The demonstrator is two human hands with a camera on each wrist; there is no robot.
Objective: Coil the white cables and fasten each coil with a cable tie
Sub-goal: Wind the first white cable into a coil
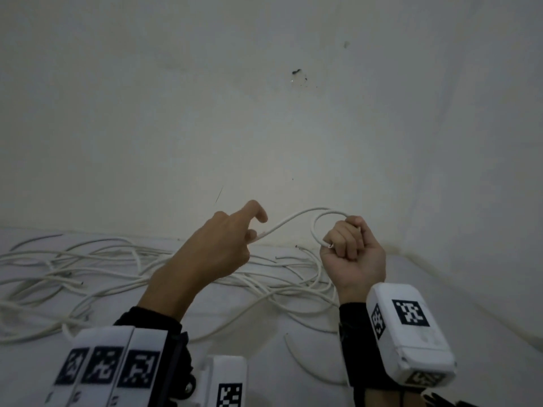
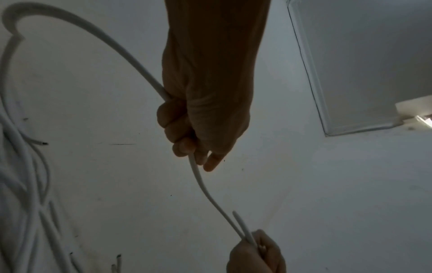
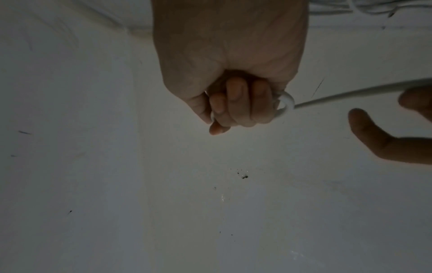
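Note:
A white cable (image 1: 293, 220) runs between my two raised hands in front of the wall. My left hand (image 1: 226, 242) grips it with curled lower fingers while the index finger sticks out and bends. In the left wrist view the cable (image 2: 205, 192) passes through the left hand (image 2: 198, 140) and trails off to the left. My right hand (image 1: 349, 248) is a fist round a small first loop (image 1: 326, 218) of the same cable, its cut end poking out by the knuckles. The right wrist view shows that fist (image 3: 236, 105) with the loop (image 3: 286, 105) at its side.
A tangle of several loose white cables (image 1: 88, 268) lies on the white surface below and left of my hands, against the wall (image 1: 264, 113). More strands (image 1: 296, 301) run under my right wrist. No cable tie is visible.

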